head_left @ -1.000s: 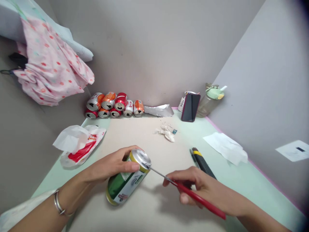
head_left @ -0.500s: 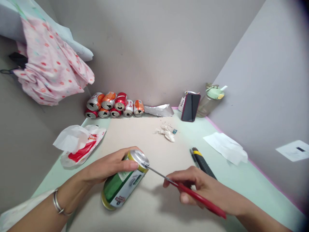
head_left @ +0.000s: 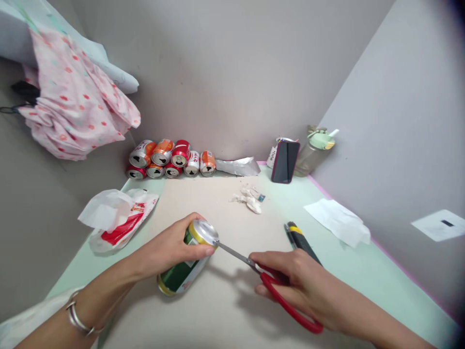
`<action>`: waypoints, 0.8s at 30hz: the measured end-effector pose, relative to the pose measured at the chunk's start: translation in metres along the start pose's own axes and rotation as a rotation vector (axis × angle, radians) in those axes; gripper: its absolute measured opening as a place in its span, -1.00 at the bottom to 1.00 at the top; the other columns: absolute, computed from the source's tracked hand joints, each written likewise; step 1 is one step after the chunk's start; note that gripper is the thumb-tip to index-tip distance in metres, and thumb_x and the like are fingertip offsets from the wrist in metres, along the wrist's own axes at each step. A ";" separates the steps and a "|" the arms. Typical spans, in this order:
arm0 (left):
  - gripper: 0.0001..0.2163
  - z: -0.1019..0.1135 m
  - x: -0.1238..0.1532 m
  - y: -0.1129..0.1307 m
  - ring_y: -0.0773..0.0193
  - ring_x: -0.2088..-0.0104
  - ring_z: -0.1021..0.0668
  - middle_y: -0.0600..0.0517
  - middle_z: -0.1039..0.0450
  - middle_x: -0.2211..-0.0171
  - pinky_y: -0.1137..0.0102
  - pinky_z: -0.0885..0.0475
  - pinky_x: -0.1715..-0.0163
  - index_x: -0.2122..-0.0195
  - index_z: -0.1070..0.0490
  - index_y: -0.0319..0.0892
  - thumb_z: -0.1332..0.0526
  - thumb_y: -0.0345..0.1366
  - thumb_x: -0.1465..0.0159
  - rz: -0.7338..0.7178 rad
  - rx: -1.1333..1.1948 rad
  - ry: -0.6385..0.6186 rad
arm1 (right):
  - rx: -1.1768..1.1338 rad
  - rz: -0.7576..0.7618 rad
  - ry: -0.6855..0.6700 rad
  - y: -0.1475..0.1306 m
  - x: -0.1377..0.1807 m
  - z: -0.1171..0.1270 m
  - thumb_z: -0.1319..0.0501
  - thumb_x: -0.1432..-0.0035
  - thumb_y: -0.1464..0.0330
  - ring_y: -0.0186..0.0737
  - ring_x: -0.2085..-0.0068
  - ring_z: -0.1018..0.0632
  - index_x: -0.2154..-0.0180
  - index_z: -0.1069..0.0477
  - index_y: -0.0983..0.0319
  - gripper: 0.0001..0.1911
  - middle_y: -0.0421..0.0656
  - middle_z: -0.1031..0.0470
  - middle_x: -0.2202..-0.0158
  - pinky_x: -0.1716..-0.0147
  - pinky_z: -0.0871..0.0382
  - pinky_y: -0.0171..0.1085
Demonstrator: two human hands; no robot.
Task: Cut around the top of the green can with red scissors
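My left hand is wrapped round a green and yellow drink can, which leans with its silver end up and to the right. Red-handled scissors are in my right hand, with fingers through or around the handles. The scissors' blades point left, and their tip touches the can's rim near my left thumb. Whether the tip has gone into the metal is too small to tell. A beige board lies under both hands.
Several empty cans are stacked at the back left beside a cut metal sheet. A phone and a bottle stand at the back right. A utility knife, crumpled tissue, paper and a plastic bag lie around.
The can has turned and shifted slightly left and up in my left hand. The scissors have rolled in my right hand, so their red handle loop now shows; the tip stays at the rim.
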State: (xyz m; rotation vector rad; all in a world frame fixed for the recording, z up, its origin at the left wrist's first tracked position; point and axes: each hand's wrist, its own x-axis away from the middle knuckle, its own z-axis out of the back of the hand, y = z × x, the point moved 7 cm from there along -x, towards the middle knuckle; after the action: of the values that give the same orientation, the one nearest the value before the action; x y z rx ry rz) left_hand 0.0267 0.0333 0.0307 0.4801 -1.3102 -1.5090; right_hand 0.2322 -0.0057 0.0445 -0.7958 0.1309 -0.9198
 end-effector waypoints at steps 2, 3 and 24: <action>-0.67 0.000 0.000 -0.001 0.24 0.31 -0.39 0.16 -0.33 0.34 0.40 -0.27 0.32 0.14 -0.30 -0.09 -0.32 -0.08 -0.16 0.027 -0.044 0.037 | 0.140 0.043 0.054 0.000 0.001 -0.001 -0.10 -0.41 0.26 -0.35 0.47 -0.31 0.30 -0.27 0.15 -0.81 -0.33 -0.38 0.44 0.44 -0.12 -0.37; -0.67 0.001 -0.001 -0.001 0.24 0.32 -0.39 0.16 -0.33 0.34 0.39 -0.28 0.31 0.14 -0.29 -0.08 -0.31 -0.09 -0.16 0.038 -0.074 0.060 | 0.221 0.068 0.081 0.001 0.002 -0.002 -0.09 -0.42 0.28 -0.33 0.46 -0.36 0.22 -0.31 0.14 -0.88 -0.30 -0.43 0.40 0.44 -0.13 -0.35; -0.52 0.043 0.007 -0.001 0.03 0.07 -0.48 0.00 -0.40 0.07 0.24 -0.36 0.07 0.01 -0.22 -0.05 -0.32 0.01 -0.15 -0.133 -0.214 0.693 | -0.072 -0.090 0.185 0.025 -0.004 0.013 -0.14 -0.37 0.13 -0.28 0.43 -0.42 0.05 -0.45 0.17 -0.70 -0.22 -0.50 0.36 0.47 -0.26 -0.37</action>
State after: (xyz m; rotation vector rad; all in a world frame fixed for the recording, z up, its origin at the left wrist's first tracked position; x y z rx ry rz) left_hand -0.0117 0.0476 0.0455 0.8665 -0.5804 -1.3855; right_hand 0.2514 0.0133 0.0359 -0.7869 0.2927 -1.0787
